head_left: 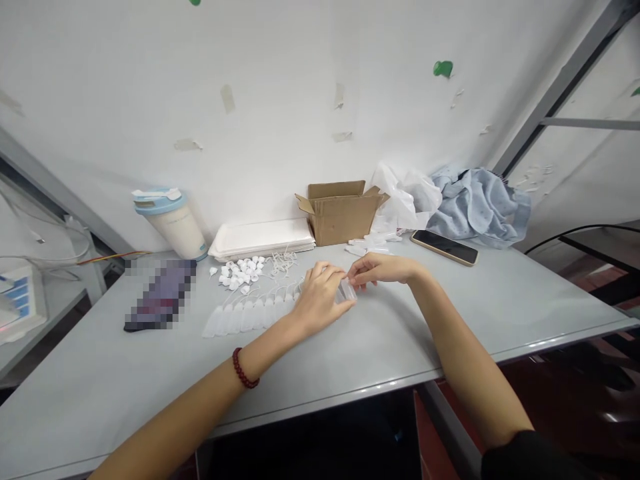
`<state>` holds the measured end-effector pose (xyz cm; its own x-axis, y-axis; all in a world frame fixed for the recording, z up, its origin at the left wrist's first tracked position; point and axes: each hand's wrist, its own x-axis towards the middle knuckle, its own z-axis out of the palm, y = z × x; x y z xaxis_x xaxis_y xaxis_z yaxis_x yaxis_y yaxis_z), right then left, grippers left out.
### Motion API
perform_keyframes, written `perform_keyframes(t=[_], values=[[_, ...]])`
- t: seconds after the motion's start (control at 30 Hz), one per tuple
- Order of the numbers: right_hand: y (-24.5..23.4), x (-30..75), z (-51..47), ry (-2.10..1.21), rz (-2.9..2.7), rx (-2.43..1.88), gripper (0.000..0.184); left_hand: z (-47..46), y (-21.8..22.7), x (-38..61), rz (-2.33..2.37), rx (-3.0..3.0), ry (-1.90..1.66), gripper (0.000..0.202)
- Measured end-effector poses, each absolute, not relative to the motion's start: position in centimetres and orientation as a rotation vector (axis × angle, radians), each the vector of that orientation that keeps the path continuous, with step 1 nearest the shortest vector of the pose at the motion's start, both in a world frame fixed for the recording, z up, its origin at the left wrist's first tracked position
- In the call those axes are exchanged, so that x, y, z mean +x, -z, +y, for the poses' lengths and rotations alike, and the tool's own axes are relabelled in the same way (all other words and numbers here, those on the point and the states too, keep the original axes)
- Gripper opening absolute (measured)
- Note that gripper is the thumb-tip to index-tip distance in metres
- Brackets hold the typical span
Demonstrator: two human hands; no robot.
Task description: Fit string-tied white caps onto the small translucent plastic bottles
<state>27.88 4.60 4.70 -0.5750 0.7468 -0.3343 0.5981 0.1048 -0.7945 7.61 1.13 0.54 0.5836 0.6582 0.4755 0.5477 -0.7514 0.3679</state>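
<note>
Over the worktop, the left hand grips a clear tube; the right hand pinches its twelve-o'clock end. White caps lie toward nine o'clock.

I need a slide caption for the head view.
Left hand holding a clear plastic piece, right hand at its end, beside a row of translucent pieces on a gray table.
</note>
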Motion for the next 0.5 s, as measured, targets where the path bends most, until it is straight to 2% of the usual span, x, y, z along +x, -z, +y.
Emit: perform_keyframes(t=[0.23,0.5], values=[[-3.4,27.5,5.1,-1.454,-2.261,-1.404,0.017,1.0,-0.6,8.3,1.137,2.635,-0.589,0.029],[-3.0,27.0,5.1,-1.465,-2.204,-1.381,0.009,1.1,-0.4,8.5,1.180,2.608,-0.514,0.030]])
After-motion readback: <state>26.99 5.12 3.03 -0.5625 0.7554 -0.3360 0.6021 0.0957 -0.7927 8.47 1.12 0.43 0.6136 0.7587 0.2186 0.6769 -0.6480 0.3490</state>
